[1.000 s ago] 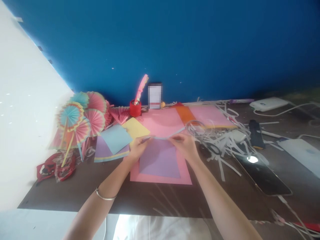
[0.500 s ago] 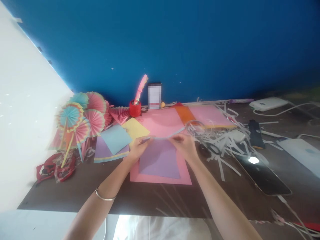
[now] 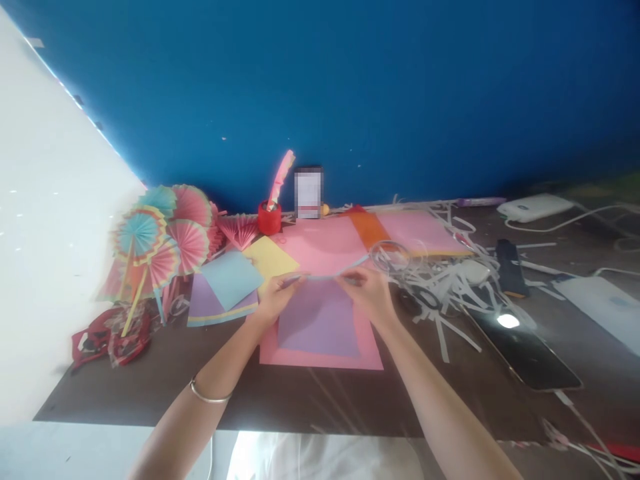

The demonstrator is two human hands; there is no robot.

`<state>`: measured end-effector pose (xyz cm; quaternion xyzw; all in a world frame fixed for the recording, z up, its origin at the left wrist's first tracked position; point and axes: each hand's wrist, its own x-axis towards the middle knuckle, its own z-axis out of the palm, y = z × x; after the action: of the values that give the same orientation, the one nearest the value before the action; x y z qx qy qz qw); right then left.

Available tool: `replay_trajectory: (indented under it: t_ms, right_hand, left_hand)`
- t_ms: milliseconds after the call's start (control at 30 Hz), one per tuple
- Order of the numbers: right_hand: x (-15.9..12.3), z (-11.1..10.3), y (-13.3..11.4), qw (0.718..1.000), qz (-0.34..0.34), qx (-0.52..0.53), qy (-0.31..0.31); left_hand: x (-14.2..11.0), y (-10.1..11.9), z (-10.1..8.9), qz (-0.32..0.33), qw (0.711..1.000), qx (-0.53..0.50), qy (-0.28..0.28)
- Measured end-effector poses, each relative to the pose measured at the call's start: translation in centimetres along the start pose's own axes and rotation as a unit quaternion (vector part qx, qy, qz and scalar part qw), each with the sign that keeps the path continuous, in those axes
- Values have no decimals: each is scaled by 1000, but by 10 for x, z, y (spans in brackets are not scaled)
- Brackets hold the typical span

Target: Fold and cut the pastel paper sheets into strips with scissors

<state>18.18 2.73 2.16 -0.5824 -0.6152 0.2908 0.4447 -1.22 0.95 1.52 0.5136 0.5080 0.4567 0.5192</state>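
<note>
A narrow pale blue paper strip [image 3: 323, 277] is stretched between my two hands, with one end sticking out past the right fingers. My left hand [image 3: 277, 293] pinches it on the left, and my right hand [image 3: 367, 288] pinches it on the right. Just below the strip lies a purple paper sheet [image 3: 320, 320] on a larger pink sheet [image 3: 371, 357]; whether strip and purple sheet touch is unclear. Left of my left hand, a light blue square [image 3: 231, 277] rests over purple paper [image 3: 200, 308], beside a yellow sheet [image 3: 273, 259].
Folded paper fans [image 3: 187, 243] and a red-trimmed bundle [image 3: 110, 337] crowd the left. A red cup [image 3: 269, 219] stands by the blue wall. Rightward lie tangled paper offcuts [image 3: 453, 290], a clear tape roll [image 3: 391, 256], a phone [image 3: 530, 360] and a white cabled device [image 3: 537, 207].
Almost nothing differs. Both hands keep their pinch on the strip in about the same place, and the view has shifted very slightly.
</note>
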Motion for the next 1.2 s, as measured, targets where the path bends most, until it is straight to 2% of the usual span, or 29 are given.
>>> replay_trajectory:
  t_ms: [167,367,600,867,1067,1200]
  right_hand:
    - [1,-4,1,999,15,-25,-22]
    - [2,-6,5,999,-7,-44,13]
    - [2,2,-2,993,42,105,-32]
    - [3,0,2,989,80,123,-4]
    - [5,-7,2,980,120,154,-27]
    - [4,-9,2,976,112,179,-50]
  left_hand:
    - [1,-2,-3,-8,1000,8,25]
    - [2,-3,-5,5,999,-1,42]
    - [2,-5,-6,-22,999,-24,39]
    - [4,-9,-7,-41,996,-73,40]
    - [6,-8,-10,-43,990,-131,31]
    - [8,-11,-12,-63,984,-166,26]
